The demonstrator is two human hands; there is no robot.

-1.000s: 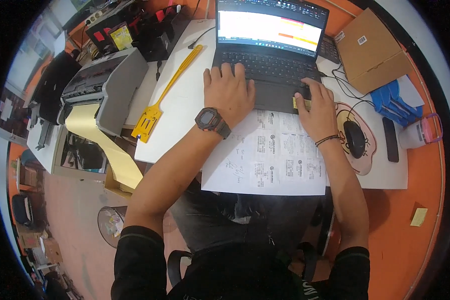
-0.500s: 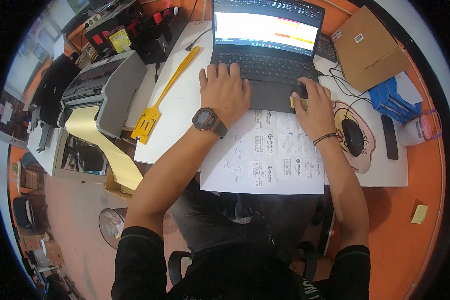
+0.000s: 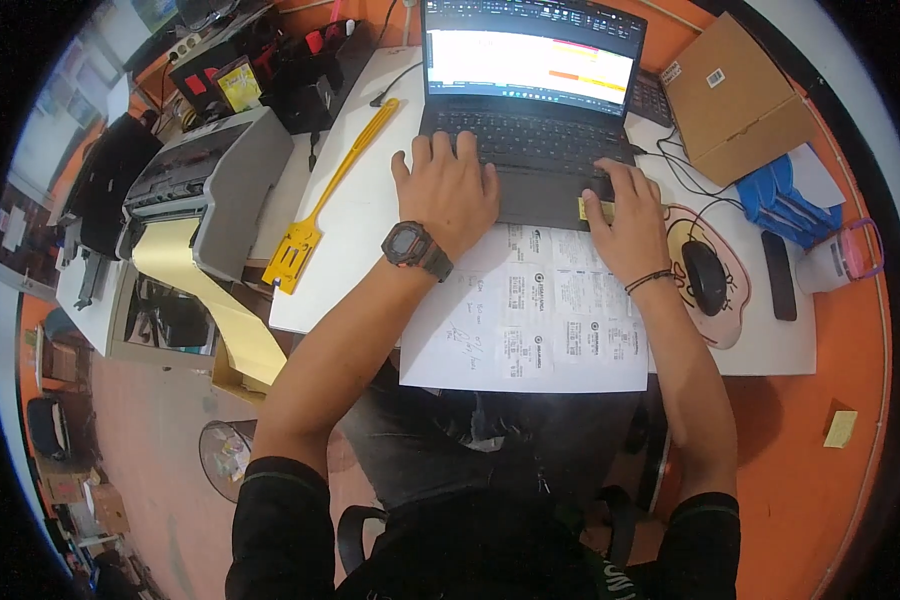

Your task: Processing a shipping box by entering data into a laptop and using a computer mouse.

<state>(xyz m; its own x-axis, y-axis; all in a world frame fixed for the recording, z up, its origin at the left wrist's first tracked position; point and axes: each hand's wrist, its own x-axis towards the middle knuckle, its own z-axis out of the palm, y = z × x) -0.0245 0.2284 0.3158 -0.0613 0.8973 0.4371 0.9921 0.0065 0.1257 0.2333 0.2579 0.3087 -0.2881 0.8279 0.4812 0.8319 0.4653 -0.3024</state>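
A black laptop [image 3: 540, 187] stands unfolded on the white desk, its lit screen [image 3: 526, 62] showing a spreadsheet with red and orange cells. Over the left part of the keyboard [image 3: 535, 135] lies my left hand [image 3: 444, 192], palm down, fingers spread; a dark digital watch [image 3: 417, 248] is on that wrist. My right hand [image 3: 630, 222] rests at the laptop's right edge, fingertips by the right keys and thumb apart, near a small yellow sticker [image 3: 582, 208]. Neither hand holds anything. Under my wrists is a white sheet [image 3: 448, 345] bearing several receipts [image 3: 528, 350] and handwriting.
Right of the laptop are a black mouse [image 3: 707, 275] on a cartoon mouse pad [image 3: 727, 318], a dark phone-like slab [image 3: 779, 277], a tumbler [image 3: 832, 262] and a cardboard box [image 3: 735, 100]. Leftward are a yellow swatter-like tool [image 3: 330, 195], a grey printer [image 3: 235, 190] feeding yellow paper, and a wastebasket [image 3: 220, 450].
My left hand and fingers have shifted very slightly over the keys. My right hand stays nearly still. The whole view has tilted a little.
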